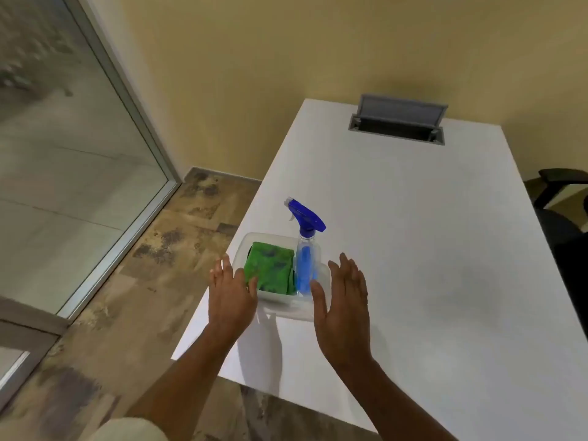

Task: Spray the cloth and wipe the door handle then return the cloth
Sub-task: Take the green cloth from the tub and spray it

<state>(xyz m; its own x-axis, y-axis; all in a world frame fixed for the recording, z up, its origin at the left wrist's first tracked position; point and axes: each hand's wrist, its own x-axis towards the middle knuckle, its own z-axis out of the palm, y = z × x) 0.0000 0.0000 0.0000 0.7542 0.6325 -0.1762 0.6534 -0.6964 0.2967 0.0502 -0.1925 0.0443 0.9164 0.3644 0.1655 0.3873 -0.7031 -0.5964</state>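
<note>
A folded green cloth [269, 269] lies in a clear plastic tub [294, 310] near the left edge of a white table [429, 249]. A spray bottle [306, 249] with a blue trigger head and blue liquid stands upright in the tub, right of the cloth. My left hand [230, 296] hovers open at the tub's left side, thumb near the cloth's near corner. My right hand [345, 308] is open at the tub's right side, thumb close to the bottle's base. Neither hand holds anything. No door handle is visible.
A glass panel in a metal frame [127, 100] stands to the left over a mottled brown floor [152, 265]. A grey cable hatch [397, 122] is open at the table's far end. A black chair [566, 224] sits at the right edge. A yellow wall is behind.
</note>
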